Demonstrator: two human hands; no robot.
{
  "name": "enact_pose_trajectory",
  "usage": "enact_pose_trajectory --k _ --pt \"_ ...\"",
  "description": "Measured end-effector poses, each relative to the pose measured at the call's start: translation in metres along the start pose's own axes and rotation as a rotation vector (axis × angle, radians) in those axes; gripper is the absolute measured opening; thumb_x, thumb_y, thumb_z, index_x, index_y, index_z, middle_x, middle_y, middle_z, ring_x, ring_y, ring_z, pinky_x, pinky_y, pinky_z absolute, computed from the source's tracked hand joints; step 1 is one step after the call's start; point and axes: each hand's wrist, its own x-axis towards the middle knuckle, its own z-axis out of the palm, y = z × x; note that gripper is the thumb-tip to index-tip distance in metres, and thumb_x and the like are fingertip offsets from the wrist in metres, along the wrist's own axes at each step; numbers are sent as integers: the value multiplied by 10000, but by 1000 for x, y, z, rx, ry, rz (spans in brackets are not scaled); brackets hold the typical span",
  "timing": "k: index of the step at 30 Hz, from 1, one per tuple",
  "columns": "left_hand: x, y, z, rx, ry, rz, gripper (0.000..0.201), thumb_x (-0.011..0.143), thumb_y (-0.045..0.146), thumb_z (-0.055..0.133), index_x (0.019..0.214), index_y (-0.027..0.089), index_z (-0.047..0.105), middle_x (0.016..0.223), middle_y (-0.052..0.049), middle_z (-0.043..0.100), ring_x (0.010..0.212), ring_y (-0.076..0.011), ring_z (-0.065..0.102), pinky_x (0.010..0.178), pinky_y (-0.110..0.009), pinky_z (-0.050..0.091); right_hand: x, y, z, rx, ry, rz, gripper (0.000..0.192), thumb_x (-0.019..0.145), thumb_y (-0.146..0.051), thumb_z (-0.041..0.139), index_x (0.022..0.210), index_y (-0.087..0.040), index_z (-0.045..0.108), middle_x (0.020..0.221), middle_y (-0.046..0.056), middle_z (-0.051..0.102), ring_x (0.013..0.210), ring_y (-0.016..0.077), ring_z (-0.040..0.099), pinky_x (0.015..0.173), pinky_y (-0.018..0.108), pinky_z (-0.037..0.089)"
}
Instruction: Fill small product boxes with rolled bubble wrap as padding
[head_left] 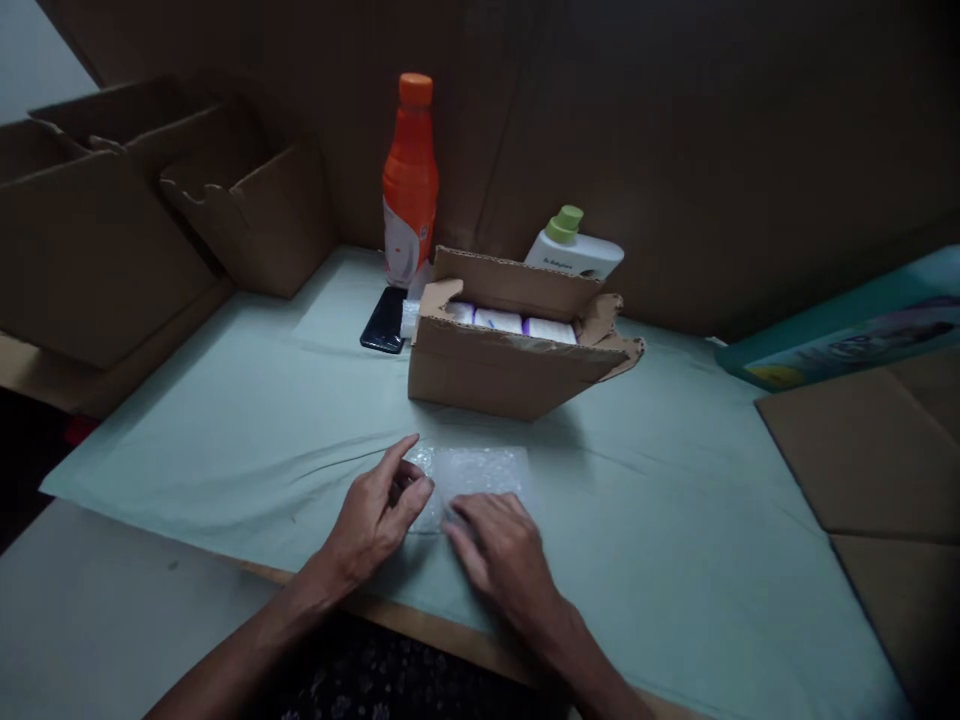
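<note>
A small clear sheet of bubble wrap (484, 468) lies on the pale green cloth in front of me. My left hand (379, 515) is at its left edge, index finger stretched out and thumb apart, with nothing seen in its grasp. On the wrap's near side rests my right hand (501, 545), palm down with the fingers laid over the plastic; it is slightly blurred. Just beyond stands an open cardboard box (480, 375) with its flaps up. White packs with purple edges (498, 321) sit upright in a row inside it.
Behind the box are an orange bottle (411, 180), a black phone (385, 320) and a white bottle with a green cap (574, 250). Empty cardboard boxes (255, 215) stand at the left. A teal package (847, 330) and cardboard (862, 450) lie at the right.
</note>
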Motion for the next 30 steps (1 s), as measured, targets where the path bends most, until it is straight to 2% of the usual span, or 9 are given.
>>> enact_pose_trajectory --k 3,8,13,15,20,23,26,28,30 --pt "5 -15 8 205 19 37 516 923 224 538 1424 133 455 839 -38 696 718 -197 641 704 -345 536 3 2 7 45 -77 -52 198 979 -319 582 1117 -202 661 978 68 771 849 233 695 778 394 510" --pt "11 -18 15 462 125 263 413 950 161 493 1361 191 522 950 -74 665 871 -229 598 783 -369 505 -10 29 -11 -107 137 -30 196 970 -160 564 1128 -197 676 985 70 759 886 208 691 803 356 495" --pt "19 -9 10 685 -128 249 190 917 193 592 1076 220 693 919 -74 627 884 -258 538 778 -390 463 -17 46 10 -232 69 31 219 985 -186 492 1047 -186 702 972 86 745 862 231 674 752 366 504" --pt "19 -11 7 672 -140 239 207 922 205 588 1102 224 687 953 -75 628 908 -256 539 801 -385 462 -20 53 9 -146 80 78 213 990 -211 493 1056 -194 695 997 81 745 907 226 677 794 362 516" --pt "9 -24 -2 664 65 182 385 947 374 552 1259 155 605 1036 -120 619 960 -281 562 848 -411 483 -25 66 -13 -94 145 418 217 948 -346 574 1045 -185 680 986 114 728 919 277 648 838 428 472" --pt "7 -28 0 736 66 129 354 922 445 520 1049 148 663 983 -135 626 943 -324 570 833 -463 488 -17 60 -10 -14 87 589 184 856 -364 656 870 -180 654 946 137 696 937 307 604 882 472 430" --pt "10 -27 8 603 56 167 283 891 422 476 845 192 633 987 -135 642 953 -322 603 838 -456 498 -11 55 0 73 91 619 122 798 -286 679 779 -207 588 850 51 661 847 224 595 826 367 453" --pt "10 -24 12 442 85 131 270 860 452 487 784 216 594 1050 -130 664 988 -307 637 826 -417 511 -15 56 0 153 106 638 107 807 -272 662 854 -211 587 765 -9 618 715 160 573 701 283 457" --pt "8 -21 14 289 87 -14 302 824 518 528 806 222 583 1013 -107 693 928 -284 674 759 -374 523 -26 58 -5 235 118 647 205 833 -287 637 1013 -201 587 685 -53 555 609 126 531 593 236 432"
